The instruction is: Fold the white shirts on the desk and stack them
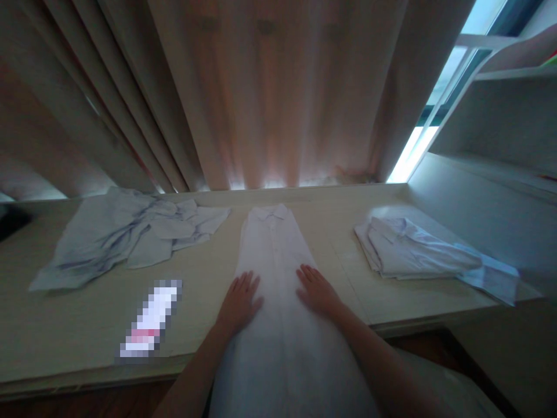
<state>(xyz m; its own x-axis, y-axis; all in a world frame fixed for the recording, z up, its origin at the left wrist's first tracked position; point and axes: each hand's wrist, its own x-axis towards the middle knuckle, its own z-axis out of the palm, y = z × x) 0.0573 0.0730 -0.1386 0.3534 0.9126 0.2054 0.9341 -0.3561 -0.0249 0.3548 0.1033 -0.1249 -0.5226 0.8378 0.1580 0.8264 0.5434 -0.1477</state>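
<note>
We are holding nothing in either hand: both are lying open and flat, palms down, fingers stretched out, pressing on the white shirt (278,302). In the head view, our left hand (241,302) is resting on the shirt's left edge and our right hand (317,289) is resting on its right edge, the two hands level with each other and a little apart, with bare cloth showing between them.

The shirt is lying face up in the middle of the table (87,325), folded into a long narrow strip. Its collar is pointing away from us toward the curtain (270,93), and its lower end is hanging over the table's near edge toward our body.

To the left, a crumpled blue shirt (122,238) is sprawling over the tabletop, well apart from our left hand. Nearer us on that side, a blurred white and pink thing (150,319) is lying on the table; we cannot tell what it is.

To the right, a folded pale shirt (418,249) is sitting near the table's far corner, beside a white shelf (500,128). Daylight is coming through the window (435,122) beside the curtain.
</note>
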